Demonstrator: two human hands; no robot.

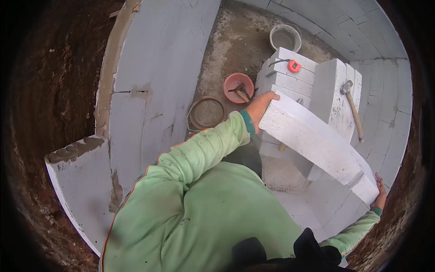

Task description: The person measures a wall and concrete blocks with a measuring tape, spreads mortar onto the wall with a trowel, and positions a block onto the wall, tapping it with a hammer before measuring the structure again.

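A long white block (pixel 312 138) is held between my two hands, tilted down to the right. My left hand (pixel 261 108) grips its upper left end, thumb over the top corner. At the lower right end, my right hand (pixel 380 192) is pressed against the block's end face. Behind the held block stands a stack of white blocks (pixel 290 84) with a red tape measure (pixel 294 66) on top. A hammer (pixel 352 109) with a wooden handle lies on the blocks further right.
A pink bowl (pixel 238 88) holds tools. Beside it is a round bucket (pixel 207 113), and a white bucket (pixel 285 38) of grey material stands farther back. A block wall (pixel 158 90) with mortar along its edge runs along the left; another wall (pixel 385 90) curves round the right.
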